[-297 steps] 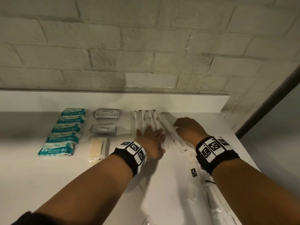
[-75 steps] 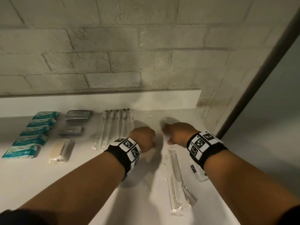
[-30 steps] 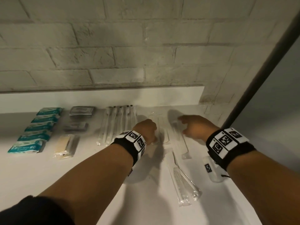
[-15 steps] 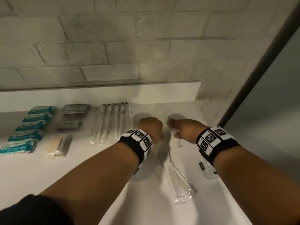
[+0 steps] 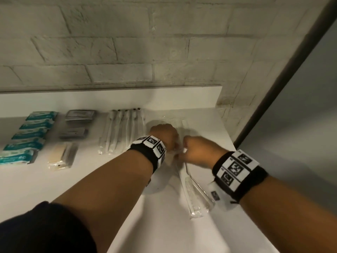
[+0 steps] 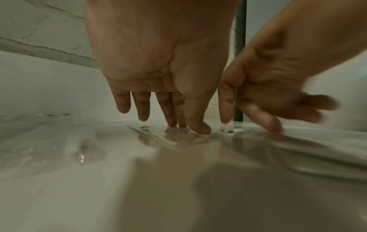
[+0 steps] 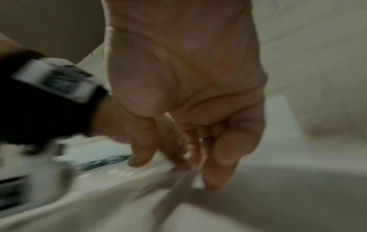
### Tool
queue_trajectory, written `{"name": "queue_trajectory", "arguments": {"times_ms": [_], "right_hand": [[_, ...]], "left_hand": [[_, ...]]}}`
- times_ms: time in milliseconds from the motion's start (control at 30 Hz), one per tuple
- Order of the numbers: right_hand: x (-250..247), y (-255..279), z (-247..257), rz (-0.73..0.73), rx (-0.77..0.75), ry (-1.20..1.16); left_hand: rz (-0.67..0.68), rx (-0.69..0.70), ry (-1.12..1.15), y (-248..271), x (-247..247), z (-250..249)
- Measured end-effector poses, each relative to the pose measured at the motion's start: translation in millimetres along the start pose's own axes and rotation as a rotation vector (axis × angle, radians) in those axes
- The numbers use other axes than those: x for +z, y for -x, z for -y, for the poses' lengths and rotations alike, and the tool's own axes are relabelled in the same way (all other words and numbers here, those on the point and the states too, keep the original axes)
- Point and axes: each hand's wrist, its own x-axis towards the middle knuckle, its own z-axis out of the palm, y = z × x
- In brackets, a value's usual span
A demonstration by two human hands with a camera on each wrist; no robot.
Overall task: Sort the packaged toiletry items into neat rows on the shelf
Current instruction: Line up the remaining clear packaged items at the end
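Sleeve: a dark sleeve [image 5: 42,227] covers the left upper arm at the near edge of the head view
Shelf: white shelf [image 5: 54,183] under a pale brick wall [image 5: 127,42]
Comb packs: two clear packs with combs [image 5: 196,195] lie slanting on the near right part of the shelf, overlapping, just below the right hand
Wristbands: black bands with black-and-white square markers [image 5: 236,169] on both wrists
Right hand: right hand [image 5: 197,150] is over a clear pack [image 5: 179,152] between the two hands; fingers point down and touch the plastic, but the wrist view is blurred, so whether they pinch it I cannot tell
Left hand: left hand [image 5: 163,136] just beside the right; its fingers [image 6: 196,113] are straight, with the thumb and two fingertips pressing down on clear wrapping [image 6: 178,139] flat on the shelf (nothing curled round it)
Toothbrush row: wrapped toothbrushes [image 5: 121,131] lie side by side, left of the left hand
Grey packets: grey flat packets [image 5: 79,123] and a tan pack [image 5: 61,155] form a column farther left
Teal packs: teal packs [image 5: 29,135] in a column at far left
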Motion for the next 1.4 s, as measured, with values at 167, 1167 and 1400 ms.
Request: {"name": "queue_trajectory", "arguments": {"times_ms": [167,1167,1400], "right_hand": [[31,-10,15,0.048,0.128,-0.119],[-15,-37,-77,0.002,0.055,0.125],[-23,-30,-76,0.046,0.008,0.069]], "left_hand": [[0.016,-0.006,-0.048,2,-1,-4],[0.005,0.082,-0.105,-8,2,-44],[-0.028,0.048,-0.017,-4,3,-40]]}}
